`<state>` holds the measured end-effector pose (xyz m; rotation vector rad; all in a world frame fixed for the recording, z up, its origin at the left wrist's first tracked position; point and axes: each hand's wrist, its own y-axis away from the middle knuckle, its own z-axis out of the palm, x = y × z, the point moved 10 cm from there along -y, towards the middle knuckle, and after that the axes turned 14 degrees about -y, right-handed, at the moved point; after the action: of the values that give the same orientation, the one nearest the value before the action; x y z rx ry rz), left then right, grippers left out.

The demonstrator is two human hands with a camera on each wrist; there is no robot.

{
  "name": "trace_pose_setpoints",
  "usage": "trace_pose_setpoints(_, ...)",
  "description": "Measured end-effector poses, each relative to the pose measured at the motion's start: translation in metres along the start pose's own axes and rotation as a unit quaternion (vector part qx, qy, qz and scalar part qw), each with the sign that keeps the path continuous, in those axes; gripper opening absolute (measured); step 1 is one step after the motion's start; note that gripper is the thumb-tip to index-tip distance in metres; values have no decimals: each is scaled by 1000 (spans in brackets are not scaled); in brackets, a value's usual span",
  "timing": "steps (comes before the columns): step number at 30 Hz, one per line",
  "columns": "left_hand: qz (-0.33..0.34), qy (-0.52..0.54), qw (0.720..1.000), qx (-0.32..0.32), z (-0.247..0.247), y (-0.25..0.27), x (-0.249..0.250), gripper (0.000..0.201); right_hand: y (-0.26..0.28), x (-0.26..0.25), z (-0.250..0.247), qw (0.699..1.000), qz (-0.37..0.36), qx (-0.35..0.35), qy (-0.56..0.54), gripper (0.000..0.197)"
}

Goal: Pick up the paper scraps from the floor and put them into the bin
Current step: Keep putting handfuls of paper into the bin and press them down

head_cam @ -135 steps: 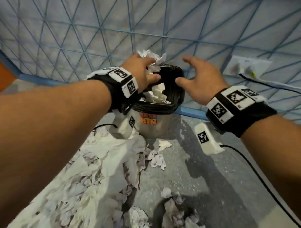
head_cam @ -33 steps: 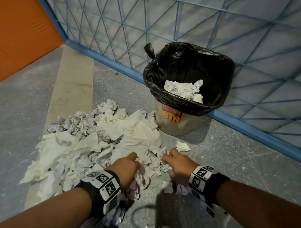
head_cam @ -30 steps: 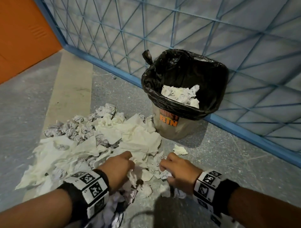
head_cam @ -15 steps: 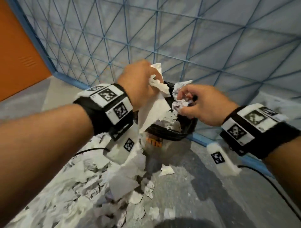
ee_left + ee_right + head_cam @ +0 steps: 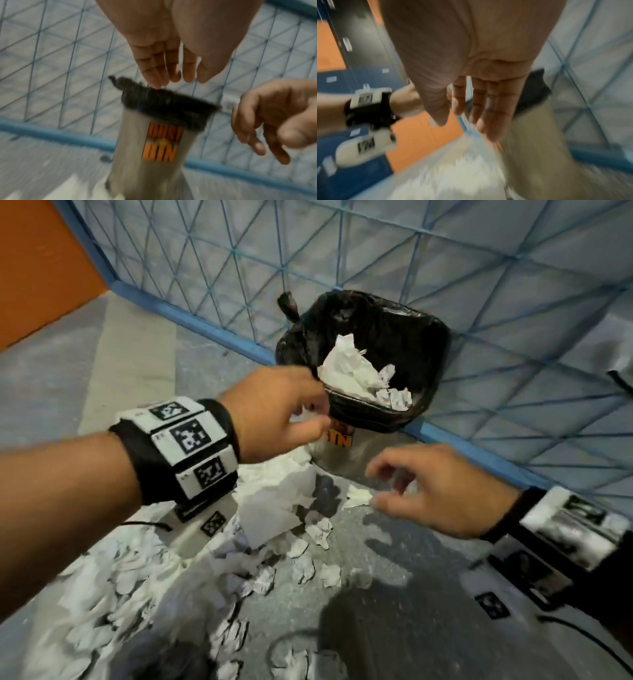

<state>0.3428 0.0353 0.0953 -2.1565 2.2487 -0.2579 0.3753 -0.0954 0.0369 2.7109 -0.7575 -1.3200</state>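
Note:
A metal bin (image 5: 346,455) with a black liner (image 5: 421,344) stands against the blue mesh fence; crumpled white paper (image 5: 356,374) lies inside it. A big pile of paper scraps (image 5: 274,501) covers the floor to the bin's left and front. My left hand (image 5: 291,409) hovers empty just left of the bin's rim, fingers relaxed; the left wrist view shows its fingers (image 5: 164,70) straight above the bin (image 5: 154,142). My right hand (image 5: 428,491) hangs in front of the bin, below the rim, fingers loose and empty; the right wrist view shows its fingers (image 5: 488,108) straight.
The blue mesh fence (image 5: 342,251) runs behind the bin with a blue base rail (image 5: 479,457). An orange wall (image 5: 41,268) stands at the far left. Grey concrete floor (image 5: 411,577) lies right of the scraps. A black cable (image 5: 582,642) trails from my right wrist.
Both hands held paper over the bin half a second ago; now both are empty and have pulled back and down. More paper lies in the bin.

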Motion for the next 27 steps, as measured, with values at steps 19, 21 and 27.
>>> trace_pose_setpoints(19,-125,-34,905,-406,263,169,-4,33,-29,84,233,988,-27,-105,114,25)
trace_pose_setpoints(21,-124,-17,905,-406,255,166,-12,32,-28,76,247,967,-56,-180,170,38)
trace_pose_setpoints(27,-140,12,923,-357,204,158,-29,29,-25,62,261,941,-21,-273,201,31)
